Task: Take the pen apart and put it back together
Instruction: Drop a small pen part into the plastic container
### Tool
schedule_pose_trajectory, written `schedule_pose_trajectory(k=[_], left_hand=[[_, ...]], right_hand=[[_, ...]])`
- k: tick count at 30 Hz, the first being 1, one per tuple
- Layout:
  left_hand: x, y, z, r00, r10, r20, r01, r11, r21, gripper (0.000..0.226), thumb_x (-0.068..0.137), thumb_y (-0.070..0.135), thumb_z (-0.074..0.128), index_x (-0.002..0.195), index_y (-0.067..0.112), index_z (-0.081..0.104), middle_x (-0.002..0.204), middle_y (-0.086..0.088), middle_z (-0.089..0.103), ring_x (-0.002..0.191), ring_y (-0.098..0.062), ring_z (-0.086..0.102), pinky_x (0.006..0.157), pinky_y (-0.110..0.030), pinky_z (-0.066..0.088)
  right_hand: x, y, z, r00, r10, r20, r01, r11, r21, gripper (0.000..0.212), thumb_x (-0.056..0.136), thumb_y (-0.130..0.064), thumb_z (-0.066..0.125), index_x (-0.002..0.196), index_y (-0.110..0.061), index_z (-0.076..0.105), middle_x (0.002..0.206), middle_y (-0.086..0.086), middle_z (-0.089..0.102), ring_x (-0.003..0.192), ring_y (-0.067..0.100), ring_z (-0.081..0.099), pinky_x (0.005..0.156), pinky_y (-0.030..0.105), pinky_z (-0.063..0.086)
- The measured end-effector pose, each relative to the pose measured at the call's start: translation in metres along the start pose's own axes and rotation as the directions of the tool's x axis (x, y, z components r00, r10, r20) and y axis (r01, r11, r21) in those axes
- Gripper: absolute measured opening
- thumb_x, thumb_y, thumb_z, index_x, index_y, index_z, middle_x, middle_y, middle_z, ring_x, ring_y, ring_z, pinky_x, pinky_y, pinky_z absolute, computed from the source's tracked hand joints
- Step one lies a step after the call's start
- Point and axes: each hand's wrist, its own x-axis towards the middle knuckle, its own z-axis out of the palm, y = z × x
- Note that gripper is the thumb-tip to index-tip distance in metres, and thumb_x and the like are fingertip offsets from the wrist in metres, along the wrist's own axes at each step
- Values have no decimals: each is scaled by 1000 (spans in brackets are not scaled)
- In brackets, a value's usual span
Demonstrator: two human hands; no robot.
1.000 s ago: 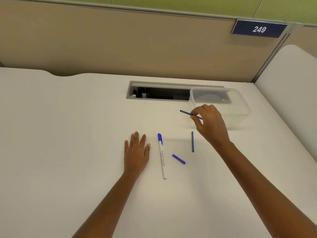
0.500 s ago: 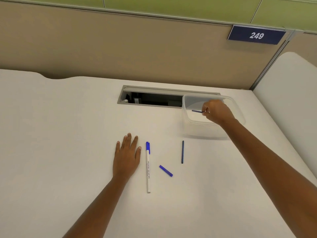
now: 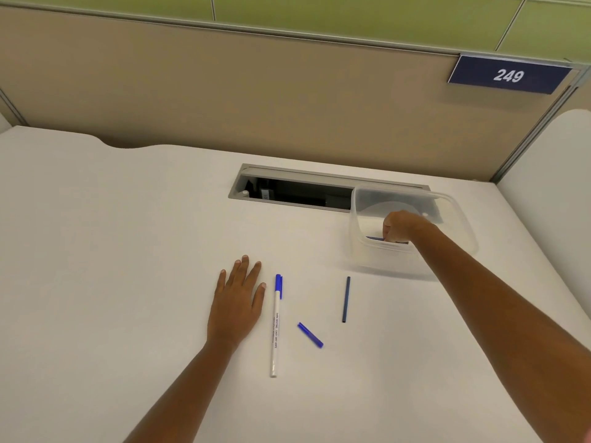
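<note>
Clear plastic frames the action: our right hand (image 3: pixel 399 227) dips into the translucent container (image 3: pixel 460 219) at the far right of the white desk (image 3: pixel 128 282), fingers curled and pinching a thin blue rod (image 3: pixel 374 238) low against the container's near wall. Our left hand (image 3: pixel 238 298) lies flat and empty on the desk, fingers straight, just beside the white pen barrel (image 3: pixel 275 330), which has its blue cap on. A short blue piece (image 3: pixel 310 335) and a dark slim tube (image 3: pixel 346 298) rest apart on the desk, between the barrel and the container. The pen looks to be in pieces, with reassembly to come. We cannot tell whether the rod is being laid down or lifted out. Either way, we judge a light pinch near its middle best, keeping it level and clear of the wall so that it neither bends nor snags, and leaving the loose parts undisturbed.
</note>
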Motion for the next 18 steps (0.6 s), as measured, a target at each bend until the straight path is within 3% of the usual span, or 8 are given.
schedule_pose_trajectory(k=[4,10,12,15,18], left_hand=[[1,-2,2,1000,2,5,-2,1000,-6,46,97,27,35,141,16,31,153,-10,24,142,-24,22,117,-38,10],[3,-6,7,1000,5,7,-5,1000,-11,48,97,27,32,144,20,24,156,-5,15,144,-19,14,118,-34,2],[3,-6,8,1000,8,-7,-8,1000,-21,47,97,25,35,143,18,27,155,-7,18,144,-21,17,118,-36,5],[3,-6,7,1000,14,-14,-15,999,-41,46,97,22,37,142,15,31,154,-10,22,143,-24,20,118,-38,7],[3,-6,7,1000,20,-13,-21,998,-52,46,97,20,36,142,14,30,154,-11,22,143,-25,20,118,-38,7]], right_hand=[[6,0,6,1000,0,-13,0,1000,-8,25,84,-18,56,105,-4,62,111,15,65,97,28,57,92,33,44],[3,1,-6,997,-29,-73,32,999,39,25,82,-13,61,105,-4,62,117,14,62,109,31,55,96,38,44],[-6,1,-14,978,-19,-209,46,991,124,22,85,-11,55,102,0,63,116,18,63,108,36,55,94,41,46],[-29,-3,-24,873,59,-484,92,955,282,23,87,-7,45,95,2,64,106,25,64,99,40,56,83,41,47],[-58,-16,-26,780,108,-617,176,907,382,20,84,-3,46,88,2,65,97,25,66,92,39,58,74,37,46]])
